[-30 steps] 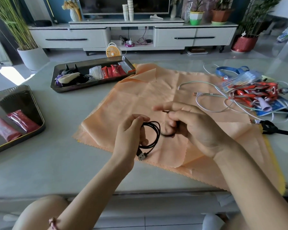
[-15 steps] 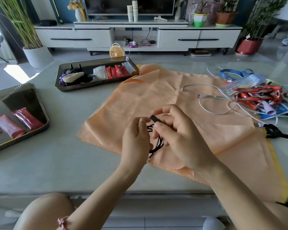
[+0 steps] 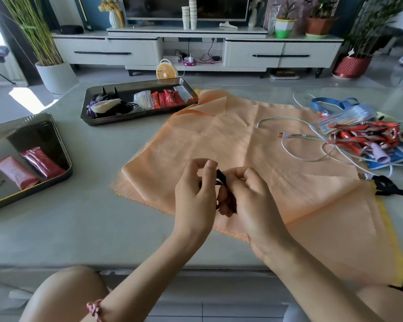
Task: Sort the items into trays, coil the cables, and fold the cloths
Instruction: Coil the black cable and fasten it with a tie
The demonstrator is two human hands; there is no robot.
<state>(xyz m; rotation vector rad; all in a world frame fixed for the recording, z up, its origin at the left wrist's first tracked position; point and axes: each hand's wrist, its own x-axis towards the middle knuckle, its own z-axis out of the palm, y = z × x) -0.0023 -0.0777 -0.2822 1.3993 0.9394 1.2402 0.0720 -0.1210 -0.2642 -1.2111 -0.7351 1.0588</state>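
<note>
- Black cable point(image 3: 221, 175) is bunched up between your two hands, just above the near edge of the orange cloth point(image 3: 242, 140), about mid-table point(image 3: 91, 224).
- Your left hand point(image 3: 194, 194) is curled in tight. Thumb and forefinger bend toward each other at the top, gripping the left side of the cable. Only a sliver of dark shows behind those fingers.
- Your right hand point(image 3: 251, 203) is wrapped round the rest of the bundle, fingertips tucked in against it, back of the hand up. Neither hand is slack.
- All you can really see of the cable is one short stiff bit poking out between the hands. It slants from far-left down to near-right.
- A few dark strands show lower down, in the shadow under your right fingers. Can't tell which way the coil itself lies, since your hands cover it.
- That orange cloth is spread flat with its far corner flipped over. A yellow cloth point(image 3: 392, 242) peeks out along its right edge.
- White cable point(image 3: 296, 145) lies loose on the right side of the cloth and runs into the pile of red lanyards point(image 3: 363, 135) further right.
- Two trays sit on the left. The far tray point(image 3: 137, 114) has packets and dark bits in it, and the near tray point(image 3: 68, 159) has red sachets.
</note>
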